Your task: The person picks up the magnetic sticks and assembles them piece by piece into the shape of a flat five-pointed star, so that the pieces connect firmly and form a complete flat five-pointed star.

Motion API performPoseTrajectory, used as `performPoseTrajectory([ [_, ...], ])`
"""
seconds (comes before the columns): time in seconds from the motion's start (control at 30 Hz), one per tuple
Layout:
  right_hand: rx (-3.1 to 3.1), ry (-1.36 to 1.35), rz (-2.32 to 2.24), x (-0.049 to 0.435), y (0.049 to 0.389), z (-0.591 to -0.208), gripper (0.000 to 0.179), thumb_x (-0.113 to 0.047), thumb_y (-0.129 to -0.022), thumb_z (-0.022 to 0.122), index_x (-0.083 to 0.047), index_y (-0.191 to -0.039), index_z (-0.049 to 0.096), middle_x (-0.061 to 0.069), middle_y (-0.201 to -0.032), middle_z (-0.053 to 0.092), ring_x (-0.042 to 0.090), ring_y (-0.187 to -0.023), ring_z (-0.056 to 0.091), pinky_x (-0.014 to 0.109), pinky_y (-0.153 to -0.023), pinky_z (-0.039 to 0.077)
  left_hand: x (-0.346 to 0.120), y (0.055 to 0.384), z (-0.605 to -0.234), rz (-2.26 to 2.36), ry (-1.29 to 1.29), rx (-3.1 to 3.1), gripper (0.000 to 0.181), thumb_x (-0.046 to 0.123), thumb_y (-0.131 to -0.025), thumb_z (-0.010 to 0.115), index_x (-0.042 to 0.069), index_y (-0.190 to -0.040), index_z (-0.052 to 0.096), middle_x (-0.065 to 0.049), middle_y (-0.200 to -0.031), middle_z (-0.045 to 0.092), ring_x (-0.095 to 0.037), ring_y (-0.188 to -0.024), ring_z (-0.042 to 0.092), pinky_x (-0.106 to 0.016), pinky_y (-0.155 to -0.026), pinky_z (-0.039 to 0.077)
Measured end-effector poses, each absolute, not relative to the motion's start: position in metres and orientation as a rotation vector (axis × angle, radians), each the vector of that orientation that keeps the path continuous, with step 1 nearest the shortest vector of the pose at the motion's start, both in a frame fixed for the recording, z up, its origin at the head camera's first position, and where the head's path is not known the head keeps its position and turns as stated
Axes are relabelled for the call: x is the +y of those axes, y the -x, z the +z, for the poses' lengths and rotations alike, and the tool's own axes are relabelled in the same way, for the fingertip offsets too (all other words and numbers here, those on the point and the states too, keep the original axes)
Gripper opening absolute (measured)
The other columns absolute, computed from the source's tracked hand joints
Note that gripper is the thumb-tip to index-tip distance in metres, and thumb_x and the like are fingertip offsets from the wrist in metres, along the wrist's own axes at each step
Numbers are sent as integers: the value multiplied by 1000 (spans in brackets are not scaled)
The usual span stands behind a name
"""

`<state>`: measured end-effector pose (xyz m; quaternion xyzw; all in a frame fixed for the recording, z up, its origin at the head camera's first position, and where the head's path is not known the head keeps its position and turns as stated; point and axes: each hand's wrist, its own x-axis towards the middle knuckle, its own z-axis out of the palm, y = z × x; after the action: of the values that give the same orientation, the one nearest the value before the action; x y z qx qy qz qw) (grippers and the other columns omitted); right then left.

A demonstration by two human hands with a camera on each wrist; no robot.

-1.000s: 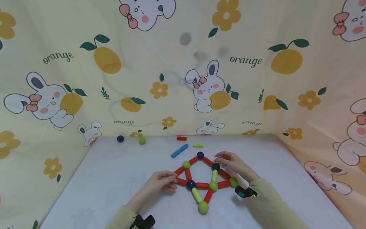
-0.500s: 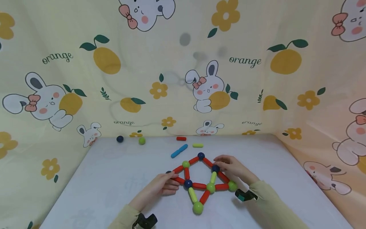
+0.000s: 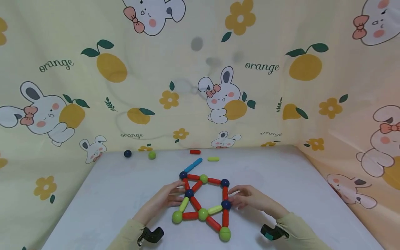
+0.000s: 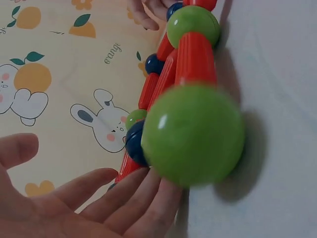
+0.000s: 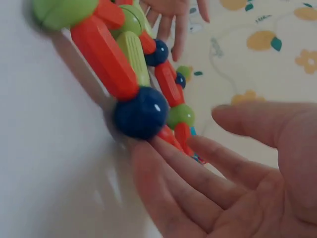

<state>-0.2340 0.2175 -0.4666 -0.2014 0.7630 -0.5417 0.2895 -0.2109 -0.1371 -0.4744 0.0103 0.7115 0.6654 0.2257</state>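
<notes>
A flat frame of magnetic rods and balls (image 3: 214, 181) lies on the white table, with red and lime rods joining navy and lime balls. My left hand (image 3: 162, 201) is at its left side, fingers extended against the frame near a navy ball (image 3: 189, 193). The left wrist view shows the thumb apart and a large lime ball (image 4: 193, 136) in front of the fingertips. At the right side, the fingertips of my right hand (image 3: 254, 199) touch near a navy ball (image 5: 141, 113); the right wrist view shows those fingers loosely extended, thumb apart.
Behind the frame lie a blue rod (image 3: 193, 165), a lime rod (image 3: 213, 159) and a red rod (image 3: 195, 152). A loose navy ball (image 3: 127, 153) and lime ball (image 3: 151, 155) sit at the back left. A printed cloth (image 3: 175, 69) rises behind the table.
The frame has turned clockwise on the table, its former top navy ball now at the right. My left hand has shifted slightly left, my right hand lower. The view has swung slightly right.
</notes>
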Motion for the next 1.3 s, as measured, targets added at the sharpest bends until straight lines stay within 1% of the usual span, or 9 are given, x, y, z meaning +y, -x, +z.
performPoseTrajectory([
  [0.1,2061,559,-1422,215,237,-465,34,-15,-98,56,5,-125,54,18,-109,67,33,-93,64,40,-75,56,-140,208,-474,1816,-33,1995,73,53,-96,46,-1,-144,36,-25,-134,49,-32,-103,62,-41,-86,53],
  [0.23,2251,560,-1438,215,249,-464,33,-15,-97,56,6,-123,54,21,-108,65,34,-91,62,39,-73,55,-145,199,-477,1773,-59,2052,64,40,-97,53,-3,-142,38,-24,-129,55,-33,-106,61,-43,-88,52],
  [0.4,2347,515,-1465,215,265,-473,36,-17,-98,54,7,-125,52,21,-114,61,34,-96,61,39,-77,55,-155,182,-481,1655,-79,2178,58,26,-88,70,-2,-134,48,-14,-113,64,-25,-95,64,-39,-80,55],
  [0.53,2301,469,-1495,211,270,-480,38,-18,-97,56,7,-125,53,18,-116,60,30,-99,60,38,-82,54,-159,172,-482,1639,-151,2238,55,14,-80,78,-4,-125,54,-8,-103,67,-23,-88,65,-36,-74,56],
  [0.8,2331,427,-1508,195,268,-483,29,-12,-94,58,3,-119,58,15,-114,61,25,-96,60,36,-82,54,-166,162,-486,1628,-151,2328,45,16,-77,80,-1,-114,62,-5,-95,69,-20,-83,65,-34,-71,56],
  [0.97,2285,475,-1509,188,263,-480,33,-13,-95,58,7,-121,55,15,-110,62,29,-93,61,37,-80,55,-180,158,-487,1609,-104,2368,43,19,-78,80,0,-113,63,-5,-99,68,-21,-85,64,-35,-72,56],
  [1.07,2279,520,-1463,183,262,-477,35,-17,-95,59,6,-121,55,13,-105,63,28,-89,62,35,-78,55,-189,158,-485,1601,-72,2414,41,16,-78,79,0,-112,64,-6,-99,68,-21,-86,64,-34,-71,56],
  [1.2,2294,611,-1375,176,270,-472,32,-15,-96,57,5,-121,56,13,-100,64,30,-83,63,35,-74,55,-199,161,-484,1614,-45,2480,39,11,-78,78,-2,-112,63,-8,-99,67,-22,-86,64,-34,-69,57],
  [1.3,2302,663,-1320,168,282,-469,31,-13,-96,57,4,-122,56,15,-103,64,31,-86,62,36,-75,54,-206,164,-485,1641,-11,2484,39,10,-79,77,-3,-113,63,-10,-101,67,-23,-87,65,-35,-69,57],
])
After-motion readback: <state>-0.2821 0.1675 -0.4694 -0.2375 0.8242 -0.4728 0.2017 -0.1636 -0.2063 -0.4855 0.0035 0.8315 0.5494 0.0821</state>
